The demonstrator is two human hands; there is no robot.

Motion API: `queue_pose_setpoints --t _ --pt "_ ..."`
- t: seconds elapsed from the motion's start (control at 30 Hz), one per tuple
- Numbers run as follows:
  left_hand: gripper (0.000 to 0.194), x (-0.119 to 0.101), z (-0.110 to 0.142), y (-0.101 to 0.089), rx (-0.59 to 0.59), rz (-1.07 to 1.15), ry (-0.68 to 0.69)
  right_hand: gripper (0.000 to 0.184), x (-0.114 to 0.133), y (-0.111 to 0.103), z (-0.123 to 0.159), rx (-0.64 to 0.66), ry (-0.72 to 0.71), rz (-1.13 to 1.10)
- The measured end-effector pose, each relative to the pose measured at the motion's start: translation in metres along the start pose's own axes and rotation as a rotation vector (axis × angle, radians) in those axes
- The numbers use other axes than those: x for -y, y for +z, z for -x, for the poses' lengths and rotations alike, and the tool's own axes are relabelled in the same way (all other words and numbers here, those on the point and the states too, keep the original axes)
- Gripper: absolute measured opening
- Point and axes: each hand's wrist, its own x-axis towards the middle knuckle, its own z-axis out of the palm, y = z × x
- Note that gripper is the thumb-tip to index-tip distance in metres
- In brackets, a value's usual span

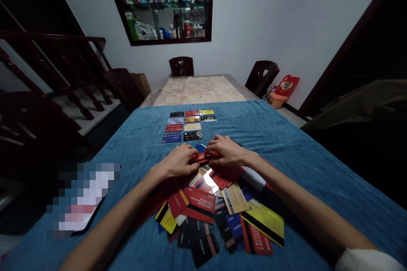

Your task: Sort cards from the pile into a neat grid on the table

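Note:
My left hand (178,161) and my right hand (224,151) meet over the blue cloth (302,156), fingers curled together on a red card (200,158) held between them. Just below my hands lies a loose heap of several cards (219,211) in red, black, yellow and blue, spread toward me. Farther from me, several cards lie face up in a neat grid of rows (189,125) on the cloth.
A blurred-out object (82,197) lies at the cloth's left edge. Beyond the cloth the patterned tabletop (197,89) shows, with dark chairs (181,66) around it. A staircase railing (47,72) stands left and a wall cabinet (165,4) hangs ahead.

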Motion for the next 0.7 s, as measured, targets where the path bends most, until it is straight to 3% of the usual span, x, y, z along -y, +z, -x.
queue_pose_setpoints --t 0.33,0.7 --pt "0.028 0.015 -0.003 -0.013 -0.007 0.246 0.022 0.022 -0.008 0.01 -0.006 -0.151 0.001 -0.017" --pt "0.03 0.019 -0.004 -0.017 -0.059 0.291 -0.053 0.024 -0.014 0.022 -0.011 -0.272 0.023 -0.007"
